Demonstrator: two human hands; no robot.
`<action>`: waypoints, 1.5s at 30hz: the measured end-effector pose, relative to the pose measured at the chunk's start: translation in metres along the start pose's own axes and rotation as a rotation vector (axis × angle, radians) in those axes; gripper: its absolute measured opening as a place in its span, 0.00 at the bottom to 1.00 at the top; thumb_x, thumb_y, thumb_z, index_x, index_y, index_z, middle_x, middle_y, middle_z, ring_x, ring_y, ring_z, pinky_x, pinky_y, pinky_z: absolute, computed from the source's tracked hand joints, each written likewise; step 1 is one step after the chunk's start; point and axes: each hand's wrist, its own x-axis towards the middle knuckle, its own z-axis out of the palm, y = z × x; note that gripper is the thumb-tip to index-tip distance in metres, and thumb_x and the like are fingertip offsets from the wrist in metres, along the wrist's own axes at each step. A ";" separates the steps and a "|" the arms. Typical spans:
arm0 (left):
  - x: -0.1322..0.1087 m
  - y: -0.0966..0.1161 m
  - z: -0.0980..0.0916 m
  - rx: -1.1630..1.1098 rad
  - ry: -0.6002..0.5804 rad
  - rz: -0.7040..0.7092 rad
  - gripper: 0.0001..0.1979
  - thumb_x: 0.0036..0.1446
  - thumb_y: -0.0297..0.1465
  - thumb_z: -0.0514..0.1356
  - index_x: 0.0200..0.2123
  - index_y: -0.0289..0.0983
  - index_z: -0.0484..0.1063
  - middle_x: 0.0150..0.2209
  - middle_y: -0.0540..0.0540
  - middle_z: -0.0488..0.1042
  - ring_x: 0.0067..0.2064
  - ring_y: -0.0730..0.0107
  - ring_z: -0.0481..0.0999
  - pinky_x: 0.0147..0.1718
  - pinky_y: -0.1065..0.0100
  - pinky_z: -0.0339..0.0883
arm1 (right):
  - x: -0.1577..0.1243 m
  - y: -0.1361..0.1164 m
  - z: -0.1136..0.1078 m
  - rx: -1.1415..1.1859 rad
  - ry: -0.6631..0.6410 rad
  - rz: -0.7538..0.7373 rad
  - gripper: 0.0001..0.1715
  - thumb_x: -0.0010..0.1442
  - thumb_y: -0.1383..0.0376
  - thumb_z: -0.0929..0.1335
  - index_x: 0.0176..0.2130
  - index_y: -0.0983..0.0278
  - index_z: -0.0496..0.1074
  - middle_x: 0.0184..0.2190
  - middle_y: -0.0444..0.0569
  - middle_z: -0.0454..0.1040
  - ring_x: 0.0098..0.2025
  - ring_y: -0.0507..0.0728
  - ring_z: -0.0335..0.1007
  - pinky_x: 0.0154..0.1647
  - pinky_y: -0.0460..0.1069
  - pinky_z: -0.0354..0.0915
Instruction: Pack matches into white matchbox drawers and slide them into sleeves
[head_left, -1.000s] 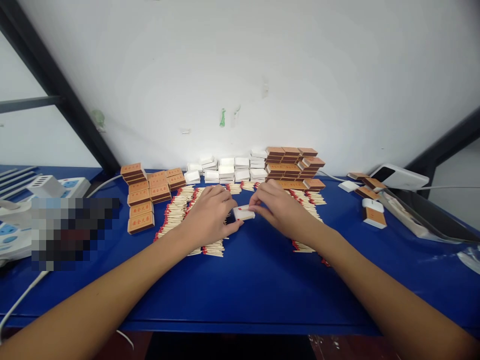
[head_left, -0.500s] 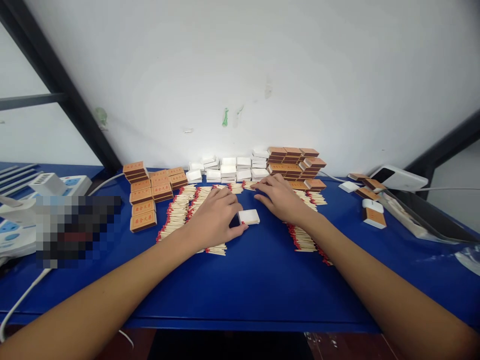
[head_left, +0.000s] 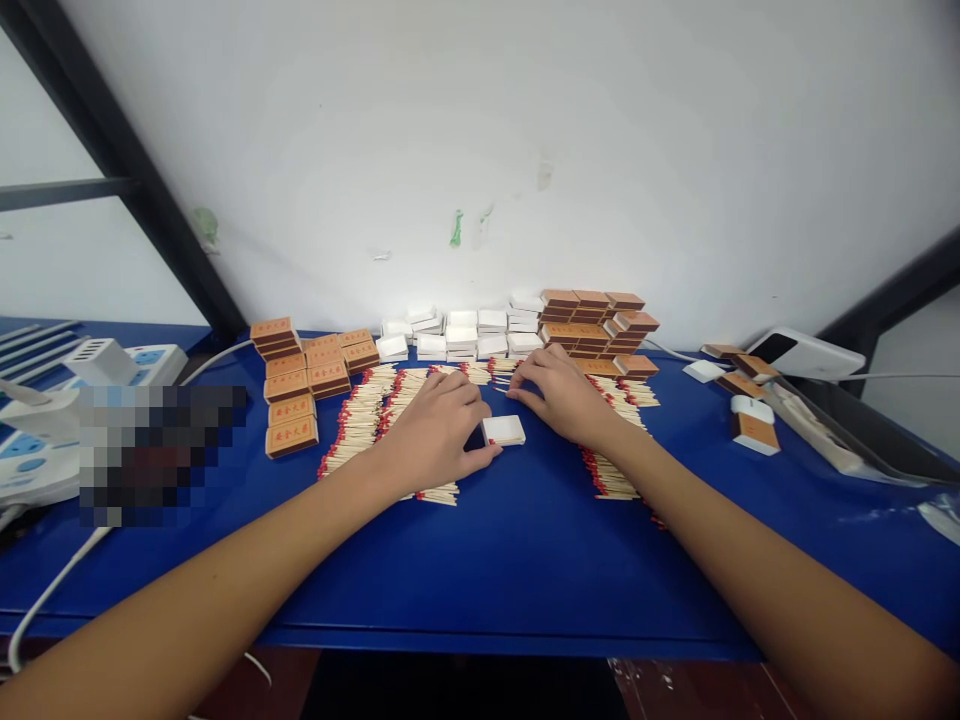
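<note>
A white matchbox tray (head_left: 505,426) lies on the blue table with a few red-tipped matches inside along its near side. My left hand (head_left: 439,425) is curved round the tray's left end, thumb at the near edge and fingers at the far corner, gripping it. Beyond the tray, my right hand (head_left: 561,396) pinches a few matches (head_left: 501,384) between thumb and fingers, close to a row of matches (head_left: 493,367). More loose matches (head_left: 352,425) lie in rows partly under my left hand, and another pile (head_left: 611,475) is partly hidden by my right forearm.
White trays (head_left: 461,335) are stacked along the wall. Brown matchboxes stand in a left stack (head_left: 289,385) and a right stack (head_left: 577,335). A power strip (head_left: 161,370) sits at far left; a white device (head_left: 814,357) and loose matchbox parts (head_left: 756,432) lie right.
My right hand has drawn back slightly from the far row, its fingers now closed on a few matches. My left hand stays by the tray. The view has shifted a little.
</note>
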 end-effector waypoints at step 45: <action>0.000 -0.003 0.000 -0.044 -0.003 -0.025 0.14 0.68 0.40 0.70 0.47 0.35 0.83 0.43 0.41 0.80 0.55 0.47 0.74 0.59 0.48 0.68 | 0.002 0.009 0.001 -0.013 -0.013 0.015 0.10 0.74 0.61 0.69 0.39 0.60 0.78 0.43 0.58 0.75 0.52 0.69 0.64 0.55 0.62 0.66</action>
